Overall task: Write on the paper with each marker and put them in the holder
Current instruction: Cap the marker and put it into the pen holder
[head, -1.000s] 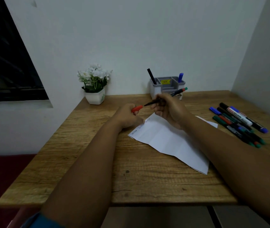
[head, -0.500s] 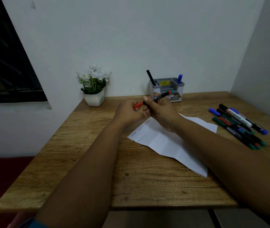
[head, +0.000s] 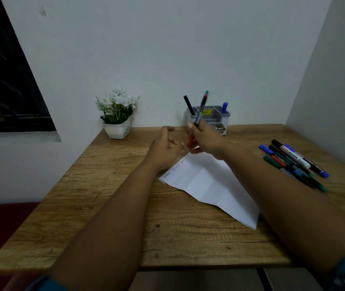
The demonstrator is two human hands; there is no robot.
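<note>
A flower pot (head: 117, 129) is standing at the table's (head: 96, 206) far left. The left hand (head: 164, 149) is hovering with loosely curled, empty fingers. Beside it, the right hand (head: 204, 139) is gripping a marker (head: 201, 110) upright, above the paper (head: 207, 183), before the holder (head: 220, 119). More markers (head: 293, 162) are lying at the right.

Worktop (head: 104, 206): wood-grain, set into a corner. Walls (head: 167, 49): plain white, dimly lit. Window (head: 5, 80): dark, at left. Potted plant (head: 117, 114): white flowers, white pot, back left. Floor (head: 3, 223): dark red.
</note>
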